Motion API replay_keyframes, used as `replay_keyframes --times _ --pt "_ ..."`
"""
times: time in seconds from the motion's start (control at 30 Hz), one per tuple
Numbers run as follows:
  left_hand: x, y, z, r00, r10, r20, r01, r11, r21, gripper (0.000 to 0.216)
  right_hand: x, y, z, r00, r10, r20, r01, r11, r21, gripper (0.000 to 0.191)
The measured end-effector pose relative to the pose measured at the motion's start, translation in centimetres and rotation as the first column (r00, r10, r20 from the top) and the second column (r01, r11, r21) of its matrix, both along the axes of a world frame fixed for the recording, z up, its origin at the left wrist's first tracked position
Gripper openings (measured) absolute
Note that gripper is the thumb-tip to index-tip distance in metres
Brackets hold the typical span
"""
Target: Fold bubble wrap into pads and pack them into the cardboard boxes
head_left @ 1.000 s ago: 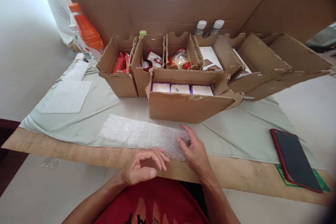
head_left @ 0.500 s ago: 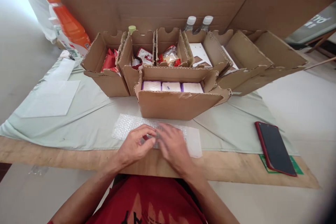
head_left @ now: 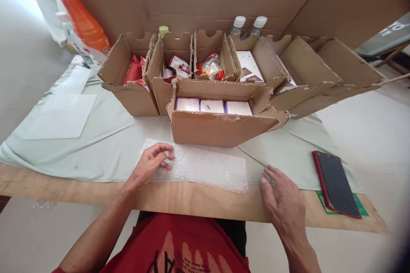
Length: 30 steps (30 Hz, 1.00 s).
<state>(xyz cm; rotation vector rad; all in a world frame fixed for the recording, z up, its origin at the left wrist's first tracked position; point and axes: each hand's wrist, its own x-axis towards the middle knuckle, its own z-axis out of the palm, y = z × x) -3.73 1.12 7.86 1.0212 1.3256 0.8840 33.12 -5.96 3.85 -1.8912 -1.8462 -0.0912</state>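
Note:
A flat strip of clear bubble wrap (head_left: 205,166) lies along the front of the cloth, its near edge reaching the wooden table edge. Over its left end is my left hand (head_left: 153,162), fingers curved and apart, holding nothing; whether it touches the wrap I cannot tell. To the right of the strip, apart from it, my right hand (head_left: 283,194) is over the table edge with thumb and fingers spread, with nothing in it. Just behind the wrap stands a low cardboard box (head_left: 221,130) with three white-topped, purple-edged packs (head_left: 212,106) inside.
A row of open cardboard boxes (head_left: 137,100) stands behind, holding red packets, snack bags and a white box. White sheets (head_left: 62,117) lie at left near an orange bottle (head_left: 83,19). At right, a phone (head_left: 338,183) in a red case rests on a green card (head_left: 360,204).
My hands were close together over the middle of the bubble wrap. Now they are apart: the left has moved left, the right has moved right off the wrap, which lies uncovered between them.

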Motion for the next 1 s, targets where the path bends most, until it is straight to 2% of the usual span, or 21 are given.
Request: replay_keyframes --times 0.07,0.1,0.17,0.27,0.33,0.43,0.53,0.6,0.67,0.7,0.77,0.83,0.9,0.93,1.0 --pt "-0.8 -0.6 0.5 0.976 0.024 -0.215 0.007 0.990 0.138 0.030 -1.4 1.5 0.4 0.995 0.085 -0.046 -0.086 0.996 -0.014 0.040" --pt "-1.4 -0.9 0.7 0.935 0.065 -0.347 0.013 0.976 0.220 0.029 -2.2 2.4 0.5 0.991 0.119 -0.056 -0.121 0.992 -0.035 0.042" --pt "-2.8 -1.3 0.5 0.785 0.186 -0.591 0.037 0.938 0.345 0.030 -3.6 4.0 0.3 0.987 0.152 -0.045 -0.156 0.983 -0.100 0.045" --pt "-4.3 -1.5 -1.0 0.532 0.274 -0.801 0.086 0.924 0.374 0.037 -4.5 5.1 -0.4 0.985 0.170 -0.022 -0.171 0.973 -0.156 0.043" --pt "-4.4 -1.6 -2.2 0.474 0.270 -0.838 0.123 0.922 0.367 0.032 -4.5 4.8 -0.6 0.984 0.176 -0.037 -0.179 0.977 -0.118 0.041" --pt "-4.3 -2.0 -2.9 0.539 0.267 -0.799 0.115 0.916 0.384 0.014 -4.9 3.0 -0.1 0.979 0.156 -0.134 -0.166 0.984 -0.066 0.039" --pt "-5.3 -2.3 -1.4 0.612 0.257 -0.748 0.067 0.926 0.373 0.008 -7.3 0.0 0.6 0.923 0.129 -0.363 -0.193 0.971 -0.144 0.031" --pt "-6.7 -1.8 0.7 0.615 0.296 -0.731 0.024 0.920 0.392 0.014 -9.9 -1.9 0.8 0.809 0.138 -0.572 -0.303 0.931 -0.203 0.039" --pt "-8.0 -0.4 2.8 0.586 0.342 -0.735 0.012 0.903 0.429 0.021 -12.9 -3.3 0.8 0.659 0.156 -0.736 -0.456 0.861 -0.226 0.056" --pt "-8.3 0.7 3.7 0.567 0.347 -0.747 0.038 0.895 0.444 0.026 -14.3 -3.7 0.8 0.599 0.162 -0.784 -0.524 0.820 -0.230 0.062" --pt "-8.2 3.4 4.6 0.534 0.313 -0.786 0.145 0.881 0.450 0.039 -16.7 -4.0 0.8 0.537 0.185 -0.823 -0.618 0.750 -0.235 0.069" --pt "-7.4 6.0 4.3 0.531 0.273 -0.802 0.225 0.868 0.444 0.051 -18.2 -3.7 1.0 0.534 0.240 -0.811 -0.664 0.712 -0.227 0.068" --pt "-6.4 7.5 3.2 0.537 0.248 -0.806 0.262 0.859 0.439 0.064 -18.8 -3.2 1.5 0.545 0.306 -0.781 -0.702 0.676 -0.224 0.058" --pt "-6.1 7.5 2.5 0.539 0.238 -0.808 0.274 0.857 0.436 0.069 -18.8 -3.0 1.7 0.545 0.331 -0.770 -0.721 0.653 -0.230 0.051" --pt "-6.0 5.9 1.3 0.552 0.254 -0.795 0.286 0.837 0.466 0.067 -18.7 -2.6 2.2 0.534 0.340 -0.775 -0.753 0.608 -0.252 0.038"
